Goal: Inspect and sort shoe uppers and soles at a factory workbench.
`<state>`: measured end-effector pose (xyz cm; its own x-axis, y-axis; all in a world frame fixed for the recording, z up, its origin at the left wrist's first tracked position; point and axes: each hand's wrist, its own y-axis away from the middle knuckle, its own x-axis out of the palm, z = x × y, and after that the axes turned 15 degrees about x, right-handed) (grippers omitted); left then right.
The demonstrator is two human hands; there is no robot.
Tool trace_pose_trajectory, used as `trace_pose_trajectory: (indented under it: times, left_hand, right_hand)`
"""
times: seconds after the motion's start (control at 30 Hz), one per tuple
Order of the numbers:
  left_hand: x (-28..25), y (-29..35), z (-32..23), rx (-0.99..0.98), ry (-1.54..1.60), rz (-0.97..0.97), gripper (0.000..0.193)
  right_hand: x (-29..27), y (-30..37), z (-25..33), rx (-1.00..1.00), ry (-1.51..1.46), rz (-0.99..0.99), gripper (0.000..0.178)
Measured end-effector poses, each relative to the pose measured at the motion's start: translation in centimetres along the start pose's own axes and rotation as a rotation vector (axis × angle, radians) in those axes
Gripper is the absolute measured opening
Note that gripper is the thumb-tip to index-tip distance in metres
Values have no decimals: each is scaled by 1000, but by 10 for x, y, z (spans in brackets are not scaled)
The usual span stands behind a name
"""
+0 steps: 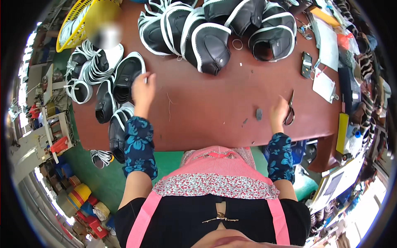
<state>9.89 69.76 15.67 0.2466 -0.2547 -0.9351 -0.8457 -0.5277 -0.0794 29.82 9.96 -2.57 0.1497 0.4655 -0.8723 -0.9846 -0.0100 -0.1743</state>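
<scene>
At the left of the table, my left hand is at the edge of a black shoe upper with white edging. Its fingertips are parted beside that edge, and I see nothing held in them. Around it lie more black uppers, among them one below and another over the table's front edge. My right hand is low at the right, its fingers curled against the dark handle of a pair of scissors. The blades point away from me. How the fingers meet the handle is partly hidden.
Across the far side lies a row of black, white-edged uppers. A yellow basket with white strips stands at the far left, partly blurred. A dark handheld device, papers and a small grey piece lie on the red-brown table.
</scene>
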Motion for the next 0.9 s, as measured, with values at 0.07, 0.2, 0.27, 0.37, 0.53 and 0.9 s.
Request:
trace_pose_trajectory:
  times: [0.07,0.2,0.27,0.37,0.53,0.9]
  left_hand:
    - [56,-34,-3,237,183,-234,71]
    - [106,-104,-61,150,509,-515,82]
    - [97,-107,-114,-55,1002,-570,84]
    - [86,-99,-129,-245,1196,-255,69]
    - [105,-54,-127,-423,1320,-232,69]
    - [151,202,-109,-641,1955,-212,88]
  right_hand:
    - [36,-8,76,-130,-210,157,64]
    - [80,-55,200,-55,-546,542,98]
    - [93,-81,243,-199,-595,471,105]
    - [112,-105,259,-373,-611,455,107]
    - [28,-90,258,-327,-607,624,94]
    - [-63,101,257,-400,-262,760,96]
